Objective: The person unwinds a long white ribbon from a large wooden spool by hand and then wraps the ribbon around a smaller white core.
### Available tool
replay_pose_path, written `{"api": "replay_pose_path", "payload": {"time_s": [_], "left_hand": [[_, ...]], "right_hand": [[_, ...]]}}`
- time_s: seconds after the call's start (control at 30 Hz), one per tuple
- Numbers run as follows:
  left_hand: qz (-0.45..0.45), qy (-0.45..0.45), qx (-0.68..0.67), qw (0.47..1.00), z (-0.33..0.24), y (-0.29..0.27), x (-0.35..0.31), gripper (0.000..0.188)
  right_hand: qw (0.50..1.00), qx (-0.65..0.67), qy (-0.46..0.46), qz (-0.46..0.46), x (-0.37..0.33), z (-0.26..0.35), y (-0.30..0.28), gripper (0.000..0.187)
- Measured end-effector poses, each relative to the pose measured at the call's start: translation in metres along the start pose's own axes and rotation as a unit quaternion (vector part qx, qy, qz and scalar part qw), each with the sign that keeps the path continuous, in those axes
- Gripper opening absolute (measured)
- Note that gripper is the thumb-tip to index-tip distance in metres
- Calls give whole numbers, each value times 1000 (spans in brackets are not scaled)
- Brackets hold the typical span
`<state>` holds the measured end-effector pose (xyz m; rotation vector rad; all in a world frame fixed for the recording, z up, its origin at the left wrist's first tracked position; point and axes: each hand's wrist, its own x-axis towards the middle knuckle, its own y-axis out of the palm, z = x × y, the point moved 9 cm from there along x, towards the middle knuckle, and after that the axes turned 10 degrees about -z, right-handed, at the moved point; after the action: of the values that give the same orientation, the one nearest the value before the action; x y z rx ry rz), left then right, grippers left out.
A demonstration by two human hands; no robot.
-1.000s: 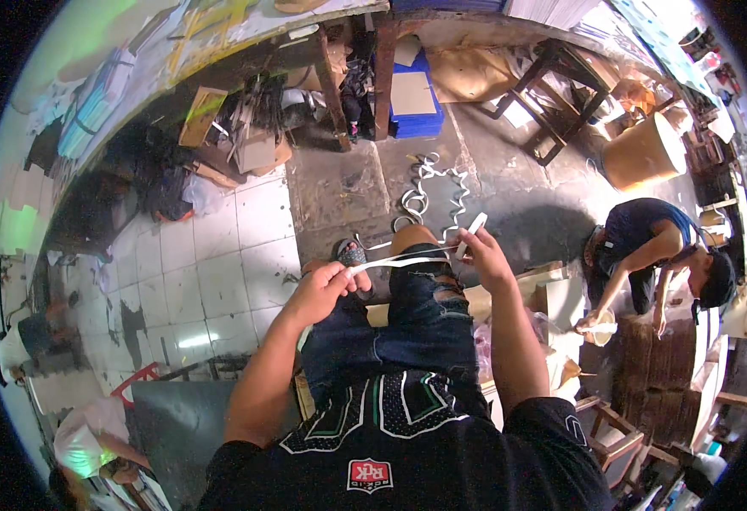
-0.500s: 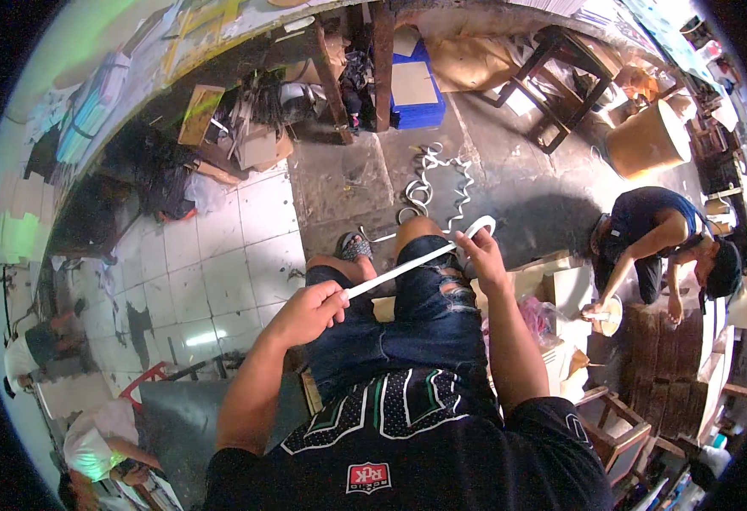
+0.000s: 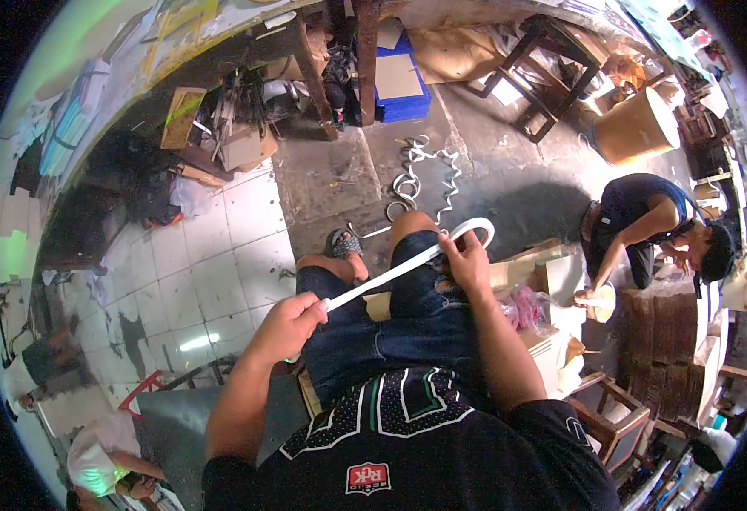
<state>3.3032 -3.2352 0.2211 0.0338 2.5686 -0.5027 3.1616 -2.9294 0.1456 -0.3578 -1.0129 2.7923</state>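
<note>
A flat white strip (image 3: 382, 281) runs taut and slanting across my lap, above my denim shorts. My left hand (image 3: 285, 330) is closed round its lower left end, thumb pressed against the curled fingers. At the upper right, my right hand (image 3: 469, 266) pinches the strip between thumb and fingers, beside my knee. Past those fingers the strip bends round in a white loop (image 3: 478, 223). Some of the right fingers are hidden behind the hand. Curly white strip (image 3: 407, 183) lies in loose coils on the floor ahead of my knees.
A crouching person (image 3: 637, 226) works at the right, beside stacked brown sheets (image 3: 667, 341). Ahead stand a blue stack (image 3: 403, 104), a dark wooden stool (image 3: 552, 72) and a tan bin (image 3: 637, 128). Another person (image 3: 105, 451) is at lower left, near a grey panel (image 3: 182, 426).
My left hand has drawn a little down and left, so the strip between my hands looks slightly longer. The loop at my right hand shows more openly. The whole view has shifted slightly.
</note>
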Motion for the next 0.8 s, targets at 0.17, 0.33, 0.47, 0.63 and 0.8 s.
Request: {"api": "replay_pose_path", "payload": {"time_s": [0.17,0.33,0.47,0.63,0.8], "left_hand": [[-7,-11,21,1000,-3,-9,0,31],[1,-9,24,1000,-4,-11,0,30],[4,-10,35,999,6,-12,-1,29],[6,-11,11,1000,9,-9,-2,28],[18,-8,-1,1000,17,-6,-2,28]], "right_hand": [[999,-31,-9,-12,-11,13,-1,42],[996,-78,-24,-23,-12,10,0,40],[997,-58,-44,-15,-14,16,3,40],[997,-63,-42,-12,-14,16,1,39],[997,-64,-39,-13,-13,10,4,39]]}}
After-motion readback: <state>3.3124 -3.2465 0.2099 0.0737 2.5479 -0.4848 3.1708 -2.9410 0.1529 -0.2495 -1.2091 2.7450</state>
